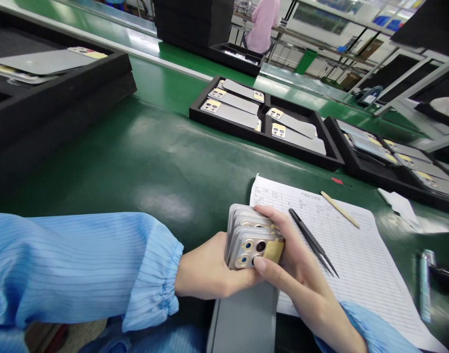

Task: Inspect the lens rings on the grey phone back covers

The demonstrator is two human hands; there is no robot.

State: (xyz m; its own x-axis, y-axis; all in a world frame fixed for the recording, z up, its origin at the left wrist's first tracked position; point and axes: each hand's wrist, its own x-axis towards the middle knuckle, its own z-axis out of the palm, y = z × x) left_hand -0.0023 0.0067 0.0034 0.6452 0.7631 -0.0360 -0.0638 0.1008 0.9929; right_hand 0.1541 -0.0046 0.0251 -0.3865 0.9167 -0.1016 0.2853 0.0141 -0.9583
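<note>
A stack of several grey phone back covers (246, 309) with camera rings and yellow film is held upright between both hands, near the table's front edge. My left hand (213, 272) is closed around the stack's left side, its thumb across the front below the lenses. On the right side my right hand (301, 274) grips the stack, thumb by the lower lens and fingers over the top right edge. To the right lie black tweezers (312, 240) and a wooden stick (340, 210) on a printed form sheet (364, 264).
Black trays of phone covers stand at the left (62, 105), behind the form (227, 122) and far right (379, 169). A pen (425, 287) and a torn white scrap (399, 206) lie right on the green table (146, 162). A person in pink (263, 24) sits beyond.
</note>
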